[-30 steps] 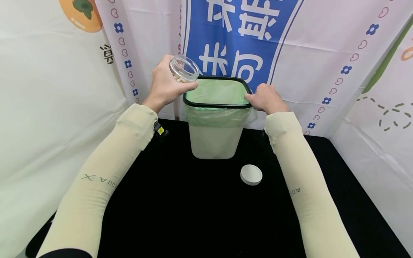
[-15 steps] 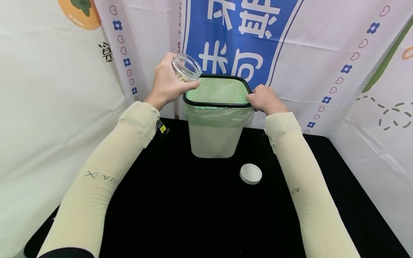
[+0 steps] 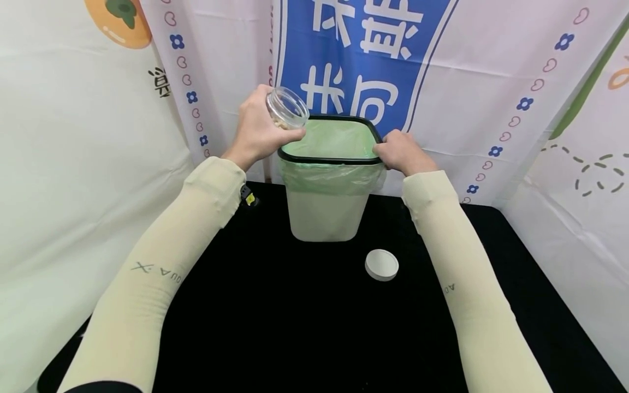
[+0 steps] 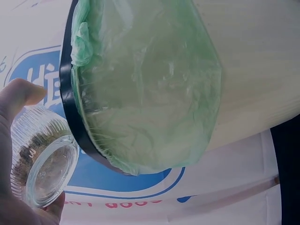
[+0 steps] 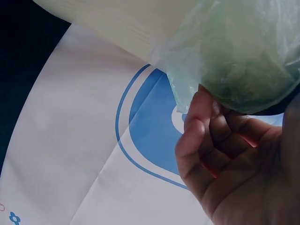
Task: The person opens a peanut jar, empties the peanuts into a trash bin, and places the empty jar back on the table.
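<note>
A clear glass jar (image 3: 289, 107) is gripped in my left hand (image 3: 257, 128), tilted toward the bin with its mouth beside the left rim. Small pale bits lie inside the jar; in the left wrist view the ribbed glass (image 4: 44, 154) shows brownish contents through its wall. The pale bin (image 3: 324, 213) stands upright with a black rim (image 3: 334, 161) and a green bag (image 3: 339, 139) lining it and folded over the outside. On the right side, my right hand (image 3: 404, 153) holds the rim, its fingers curled under the bag's edge (image 5: 187, 93) in the right wrist view.
A white round lid (image 3: 381, 265) lies on the black tabletop (image 3: 295, 327), in front and right of the bin. Behind the bin hangs a white cloth (image 3: 472, 98) with a blue printed panel. Pale cloth also walls both sides.
The jar in my left hand has shifted slightly right, closer over the bin's left rim. My right hand stays on the rim, and the lid has not moved.
</note>
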Available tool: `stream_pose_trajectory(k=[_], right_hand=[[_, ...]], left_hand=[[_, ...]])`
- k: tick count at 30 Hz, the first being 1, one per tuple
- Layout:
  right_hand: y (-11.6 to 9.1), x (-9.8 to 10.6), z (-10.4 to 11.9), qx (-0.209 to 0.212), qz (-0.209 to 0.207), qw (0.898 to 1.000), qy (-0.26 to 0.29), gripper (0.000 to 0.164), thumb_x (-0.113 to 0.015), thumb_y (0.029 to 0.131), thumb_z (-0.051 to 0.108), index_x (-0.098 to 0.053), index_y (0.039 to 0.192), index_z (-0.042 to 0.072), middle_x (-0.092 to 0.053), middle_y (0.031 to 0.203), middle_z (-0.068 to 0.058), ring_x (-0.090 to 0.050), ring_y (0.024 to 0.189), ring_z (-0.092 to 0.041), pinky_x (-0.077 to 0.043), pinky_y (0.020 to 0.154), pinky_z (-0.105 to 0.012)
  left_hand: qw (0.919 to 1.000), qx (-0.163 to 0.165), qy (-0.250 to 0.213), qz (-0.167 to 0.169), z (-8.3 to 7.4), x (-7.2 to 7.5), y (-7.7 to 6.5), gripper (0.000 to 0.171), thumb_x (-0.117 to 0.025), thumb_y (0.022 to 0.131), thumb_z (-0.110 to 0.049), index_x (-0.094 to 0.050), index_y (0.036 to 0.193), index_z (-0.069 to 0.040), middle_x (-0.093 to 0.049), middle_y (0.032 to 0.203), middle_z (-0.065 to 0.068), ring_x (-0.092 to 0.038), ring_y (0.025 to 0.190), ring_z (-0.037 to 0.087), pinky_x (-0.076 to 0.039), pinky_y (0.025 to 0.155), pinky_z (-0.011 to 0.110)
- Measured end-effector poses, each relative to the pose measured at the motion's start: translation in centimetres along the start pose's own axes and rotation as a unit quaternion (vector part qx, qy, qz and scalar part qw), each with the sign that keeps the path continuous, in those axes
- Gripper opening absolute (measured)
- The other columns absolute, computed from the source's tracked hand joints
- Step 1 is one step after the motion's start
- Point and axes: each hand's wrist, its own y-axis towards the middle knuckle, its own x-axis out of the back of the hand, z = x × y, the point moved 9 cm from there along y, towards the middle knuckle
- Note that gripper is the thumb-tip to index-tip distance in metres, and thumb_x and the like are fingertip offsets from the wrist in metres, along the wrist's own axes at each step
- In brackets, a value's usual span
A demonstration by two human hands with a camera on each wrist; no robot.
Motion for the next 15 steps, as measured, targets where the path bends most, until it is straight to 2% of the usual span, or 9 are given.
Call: stream_pose_trajectory(k=[9,15], right_hand=[[0.21,-0.29,0.00,-0.006,0.014,1.000,-0.004,0.032,-0.039,0.100,0.023,-0.058,0.080,0.007,-0.055,0.073,-0.007,-0.051,0.068,-0.025,-0.043,0.065,-0.036],[-0.07,-0.13,0.16,-0.002,0.007,1.000,-0.007,0.031,-0.039,0.100,0.023,-0.057,0.080,0.007,-0.055,0.078,-0.008,-0.052,0.071,-0.027,-0.044,0.067,-0.037]], left_hand=[[0.9998,-0.018,0.011,-0.001,-0.13,-0.27,0.52,0.081,-0.092,0.073,-0.028,-0.053,0.140,-0.005,-0.063,0.134,0.011,-0.061,0.121,0.023,-0.057,0.104,0.034],[0.9992,-0.025,0.032,0.008,-0.44,-0.57,0.82,0.081,-0.091,0.073,-0.028,-0.053,0.140,-0.003,-0.063,0.133,0.013,-0.060,0.122,0.025,-0.055,0.107,0.036]])
